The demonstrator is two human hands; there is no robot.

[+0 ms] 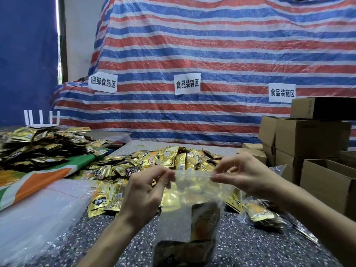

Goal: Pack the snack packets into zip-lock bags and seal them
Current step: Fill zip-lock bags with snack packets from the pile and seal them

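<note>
While zip-lock bag (pixel 192 201) hangs between both hands above desk (pixel 250 245), seal strip (pixel 192 173) runs left-right: long axis horizontal, one end per grip. Left grip (pixel 146 187) pinches left end between thumb and forefinger. Right grip (pixel 244 174) pinches right end, spare fingers loosely curled. Both equally near strip. Bag clear, crinkled, drooping toward viewer. Dark-and-gold snack packets (pixel 205 218) sit at its bottom. Strip closed or open: cannot tell. Likely next: press along strip, end to end. Loose packet pile (pixel 173 160) lies just behind.
</note>
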